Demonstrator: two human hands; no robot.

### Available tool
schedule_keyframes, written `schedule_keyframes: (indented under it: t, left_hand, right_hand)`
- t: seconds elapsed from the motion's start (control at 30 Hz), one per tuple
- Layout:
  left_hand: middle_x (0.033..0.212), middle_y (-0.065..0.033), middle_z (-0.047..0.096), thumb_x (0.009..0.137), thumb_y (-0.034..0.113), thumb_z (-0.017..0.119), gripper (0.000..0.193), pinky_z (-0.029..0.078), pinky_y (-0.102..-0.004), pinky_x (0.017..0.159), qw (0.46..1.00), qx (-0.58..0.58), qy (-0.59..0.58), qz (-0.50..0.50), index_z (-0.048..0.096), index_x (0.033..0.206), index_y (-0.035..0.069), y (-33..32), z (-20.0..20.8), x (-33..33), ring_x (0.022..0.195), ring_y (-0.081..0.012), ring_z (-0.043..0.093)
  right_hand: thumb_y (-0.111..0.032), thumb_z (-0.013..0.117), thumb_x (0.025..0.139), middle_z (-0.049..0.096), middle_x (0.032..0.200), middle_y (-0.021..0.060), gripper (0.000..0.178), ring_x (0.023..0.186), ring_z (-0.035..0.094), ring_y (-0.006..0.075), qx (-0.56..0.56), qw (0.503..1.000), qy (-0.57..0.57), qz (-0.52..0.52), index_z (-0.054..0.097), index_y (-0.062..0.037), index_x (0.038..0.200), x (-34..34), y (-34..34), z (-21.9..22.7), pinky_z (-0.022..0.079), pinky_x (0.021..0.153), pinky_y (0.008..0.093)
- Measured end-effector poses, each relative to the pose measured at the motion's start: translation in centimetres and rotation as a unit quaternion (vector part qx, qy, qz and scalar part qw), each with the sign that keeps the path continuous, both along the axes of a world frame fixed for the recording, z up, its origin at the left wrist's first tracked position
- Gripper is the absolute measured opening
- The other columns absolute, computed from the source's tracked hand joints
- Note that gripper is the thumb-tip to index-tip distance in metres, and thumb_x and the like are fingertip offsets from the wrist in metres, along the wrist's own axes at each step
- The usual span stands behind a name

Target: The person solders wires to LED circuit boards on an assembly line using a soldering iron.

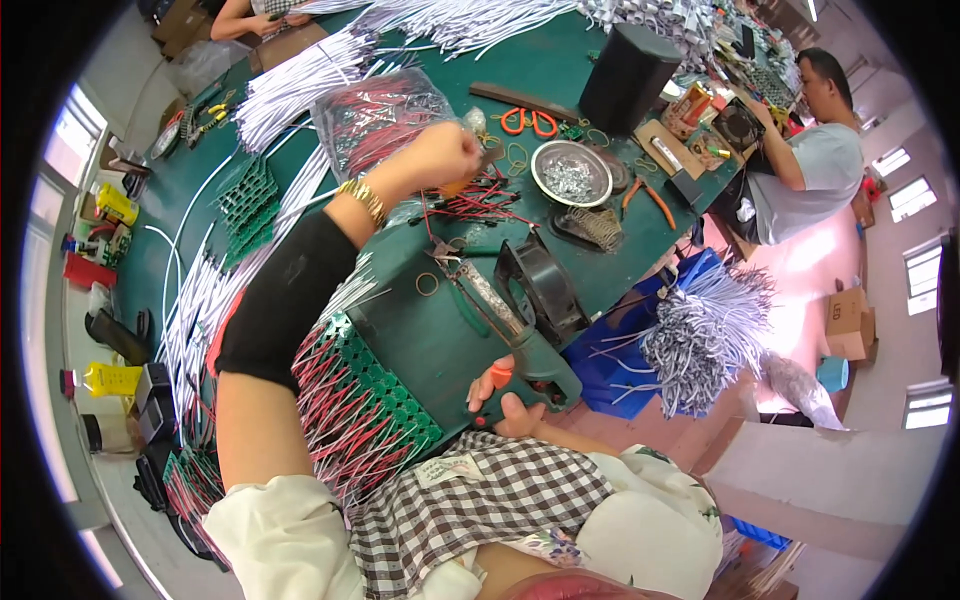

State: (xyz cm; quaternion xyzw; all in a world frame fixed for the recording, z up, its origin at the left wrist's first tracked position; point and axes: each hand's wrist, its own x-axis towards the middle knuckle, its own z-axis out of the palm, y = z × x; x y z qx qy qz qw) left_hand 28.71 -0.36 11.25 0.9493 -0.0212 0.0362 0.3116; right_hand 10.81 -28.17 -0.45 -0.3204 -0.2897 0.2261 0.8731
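Note:
My left hand [452, 156], in a black sleeve and gold bracelet, reaches over the table with its fingers curled in; anything inside them is hidden. Beside it lies a clear plastic bag [385, 105] of red wires. Below the hand is a loose pile of red and black wires [490, 203]. My right hand [515, 412], with an orange finger cover, is wrapped around the handle of a grey-green, gun-shaped tool [540, 368]. The tool's long metal barrel points away from me. A black fan [543, 285] stands just right of the barrel. Green circuit boards [385, 395] with red and white wires lie at the near left.
A silver bowl [571, 174] of small pieces, orange-handled scissors [528, 122], pliers [650, 203] and a black box [628, 78] are on the green table [400, 330]. A blue bin [610, 375] with bundled wires [700, 335] stands right. A person [810, 165] works beyond; another's arms show at top left.

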Motion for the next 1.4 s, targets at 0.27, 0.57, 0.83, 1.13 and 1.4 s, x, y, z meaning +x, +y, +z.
schedule_keyframes:
  t: [0.27, 0.57, 0.83, 1.13, 1.4]
  left_hand:
    - [0.112, -0.0196, 0.057, 0.078, 0.026, 0.061, 0.044, 0.044, -0.0328, 0.088, 0.997, 0.049, 0.039, -0.047, 0.056, 0.109, -0.006, -0.7, -1.3, -0.3, 0.100, -0.0273, 0.057]
    - [0.139, -0.0230, 0.032, 0.066, 0.055, 0.070, 0.100, 0.030, -0.0591, 0.099, 0.973, 0.223, 0.062, 0.001, 0.028, 0.138, 0.000, -1.5, -4.9, -1.7, 0.130, -0.0377, 0.029]
    - [0.102, -0.0203, 0.053, 0.067, 0.010, 0.059, 0.037, 0.047, -0.0458, 0.078, 0.979, 0.198, -0.053, -0.015, 0.052, 0.102, 0.000, -1.7, -7.6, -1.7, 0.087, -0.0384, 0.057]
    - [0.093, -0.0232, 0.055, 0.068, 0.002, 0.054, 0.030, 0.048, -0.0470, 0.071, 0.982, 0.187, -0.038, 0.000, 0.048, 0.097, 0.000, -1.3, -5.4, -2.7, 0.081, -0.0404, 0.059]
    - [0.076, -0.0187, 0.063, 0.067, 0.006, 0.054, 0.023, 0.048, -0.0380, 0.060, 0.997, -0.040, 0.054, 0.026, 0.058, 0.088, -0.002, 0.7, -1.2, -2.8, 0.066, -0.0273, 0.062]
  right_hand:
    - [-0.016, 0.049, 0.089, 0.052, 0.087, 0.0131, 0.041, 0.071, 0.057, 0.0217, 0.049, 0.999, 0.011, -0.007, 0.036, -0.0050, 0.126, 0.1, 0.2, -0.8, 0.049, 0.067, 0.0389]
    - [-0.019, 0.051, 0.090, 0.052, 0.087, 0.0129, 0.043, 0.072, 0.057, 0.0218, 0.046, 0.999, 0.021, -0.003, 0.035, -0.0057, 0.128, -0.1, 0.3, -0.4, 0.048, 0.068, 0.0387]
    - [-0.024, 0.054, 0.089, 0.053, 0.085, 0.0137, 0.045, 0.067, 0.057, 0.0226, 0.022, 1.000, 0.019, -0.009, 0.036, -0.0053, 0.126, 0.0, 0.4, 0.1, 0.047, 0.064, 0.0388]
    - [-0.021, 0.053, 0.089, 0.052, 0.086, 0.0134, 0.043, 0.070, 0.056, 0.0220, 0.026, 0.999, 0.013, -0.016, 0.036, -0.0052, 0.126, -0.1, 0.3, -0.1, 0.048, 0.066, 0.0385]
    - [-0.021, 0.053, 0.089, 0.052, 0.085, 0.0130, 0.044, 0.068, 0.056, 0.0218, 0.024, 0.999, 0.004, -0.034, 0.036, -0.0054, 0.126, -0.2, 0.2, -0.6, 0.048, 0.065, 0.0376]
